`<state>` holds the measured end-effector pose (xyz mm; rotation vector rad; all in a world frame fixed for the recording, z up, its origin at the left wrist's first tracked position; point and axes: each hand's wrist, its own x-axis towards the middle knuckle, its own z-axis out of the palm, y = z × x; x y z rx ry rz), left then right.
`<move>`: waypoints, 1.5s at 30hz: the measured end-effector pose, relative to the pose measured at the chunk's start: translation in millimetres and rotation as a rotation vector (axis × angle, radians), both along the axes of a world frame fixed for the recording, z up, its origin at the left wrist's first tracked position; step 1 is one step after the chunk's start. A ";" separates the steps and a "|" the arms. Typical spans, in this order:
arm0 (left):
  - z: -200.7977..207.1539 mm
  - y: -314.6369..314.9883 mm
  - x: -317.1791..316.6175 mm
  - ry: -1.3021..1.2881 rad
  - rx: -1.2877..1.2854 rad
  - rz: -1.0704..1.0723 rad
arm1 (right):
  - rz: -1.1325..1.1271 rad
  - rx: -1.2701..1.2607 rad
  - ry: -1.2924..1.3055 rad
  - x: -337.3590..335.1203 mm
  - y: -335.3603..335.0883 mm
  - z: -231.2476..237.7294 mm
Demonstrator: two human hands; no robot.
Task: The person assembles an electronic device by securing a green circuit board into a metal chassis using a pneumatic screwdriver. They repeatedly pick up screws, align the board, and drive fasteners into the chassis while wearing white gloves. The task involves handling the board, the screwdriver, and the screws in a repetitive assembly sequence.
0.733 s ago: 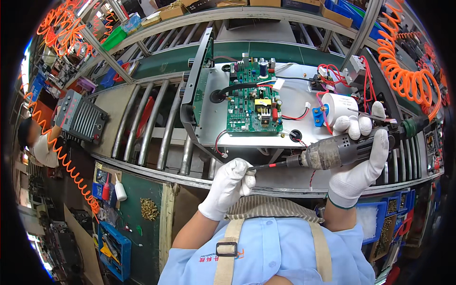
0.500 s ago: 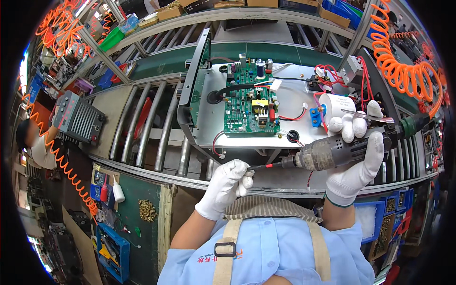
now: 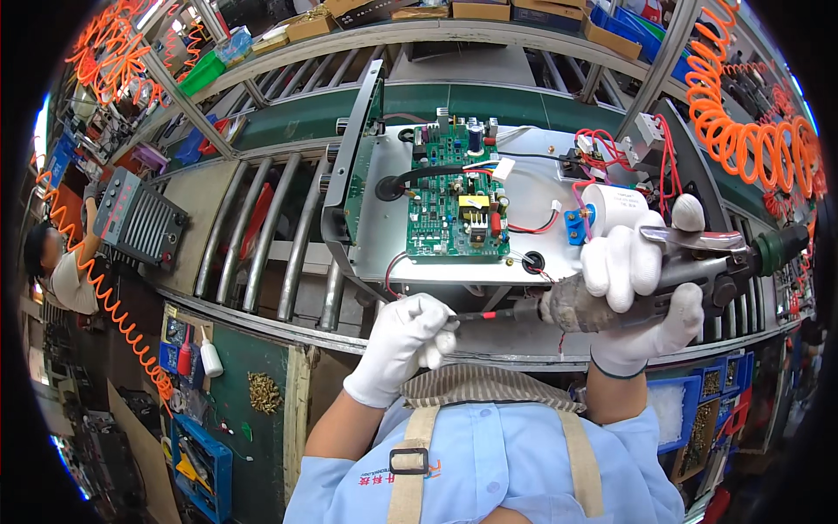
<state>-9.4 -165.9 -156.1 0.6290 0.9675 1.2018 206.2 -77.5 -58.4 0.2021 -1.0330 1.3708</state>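
My right hand [image 3: 621, 266], in a white glove, is wrapped round a dark air screwdriver [image 3: 572, 301] lying sideways, with its bit to the left. At the tip of its long bit [image 3: 476, 316], with a red band, the gloved fingers of my left hand [image 3: 397, 341] are pinched together. Whether a screw is between them is hidden. Just beyond the tool lies an open metal chassis [image 3: 532, 188]. It carries a green circuit board [image 3: 436, 218], a white cylindrical component [image 3: 614, 208], red wires [image 3: 602, 144] and an upright front panel [image 3: 356, 157].
The chassis rests over a roller conveyor [image 3: 262, 236]. An orange coiled air hose [image 3: 742, 144] hangs at right. At lower left are a pile of brass-coloured screws [image 3: 264, 393], a white bottle [image 3: 210, 356] and a blue tool bin [image 3: 201, 467]. Another person [image 3: 70, 271] is at far left beside a finished-looking unit [image 3: 144, 218].
The air screwdriver and both hands have shifted slightly left. My right-hand fingers have come lower over the tool body, and the view has turned a little. The bit is still at my left fingers.
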 end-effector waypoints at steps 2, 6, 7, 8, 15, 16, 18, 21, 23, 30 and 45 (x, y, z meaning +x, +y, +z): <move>12.6 -2.4 2.3 0.023 0.040 -0.015 | -0.063 -0.072 0.051 1.6 -4.1 4.8; 27.7 2.4 3.6 0.103 0.107 -0.010 | -0.152 -0.149 0.124 3.7 -3.4 9.3; 33.3 5.7 5.1 0.169 0.119 -0.007 | -0.170 -0.141 0.123 5.9 -1.4 11.0; 28.4 9.6 9.0 0.307 0.308 0.090 | -0.226 -0.124 0.093 7.0 1.2 16.3; 53.8 56.9 4.9 1.777 0.655 0.116 | -0.306 -0.043 -0.124 47.5 39.4 40.6; 46.3 60.5 1.7 1.772 0.710 0.166 | -0.271 -0.019 -0.128 50.4 42.2 40.1; 41.4 65.4 -0.2 1.758 0.730 0.137 | -0.285 -0.023 -0.153 50.5 44.7 45.0; 29.8 67.7 -1.5 1.702 0.756 0.185 | -0.267 -0.056 -0.160 45.9 47.0 43.7; 26.4 68.9 -1.6 1.667 0.770 0.223 | -0.324 -0.123 -0.172 36.9 44.2 45.7; 26.2 67.6 -7.2 1.675 0.811 0.251 | -0.212 -0.102 -0.184 33.9 53.0 37.9; 24.3 67.3 -5.9 1.654 0.770 0.247 | -0.112 -0.090 -0.244 7.6 57.5 42.1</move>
